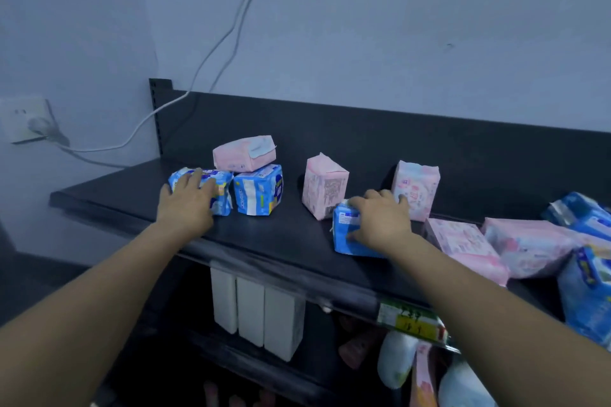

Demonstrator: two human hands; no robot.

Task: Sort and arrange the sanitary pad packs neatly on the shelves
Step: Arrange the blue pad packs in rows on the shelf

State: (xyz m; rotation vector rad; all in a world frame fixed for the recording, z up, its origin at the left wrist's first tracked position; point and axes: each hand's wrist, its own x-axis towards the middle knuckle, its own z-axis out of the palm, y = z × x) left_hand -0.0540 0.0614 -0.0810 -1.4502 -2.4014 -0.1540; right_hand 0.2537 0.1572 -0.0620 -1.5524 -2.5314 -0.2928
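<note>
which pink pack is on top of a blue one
The leftmost pink pack, lying flat on the blue pack at the back left. No other pink pack has a blue one beneath it.

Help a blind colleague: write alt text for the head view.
The left hand rests on the leftmost blue pack and the right hand grips a front blue pack on a dark shelf; pink packs stand behind it.
</note>
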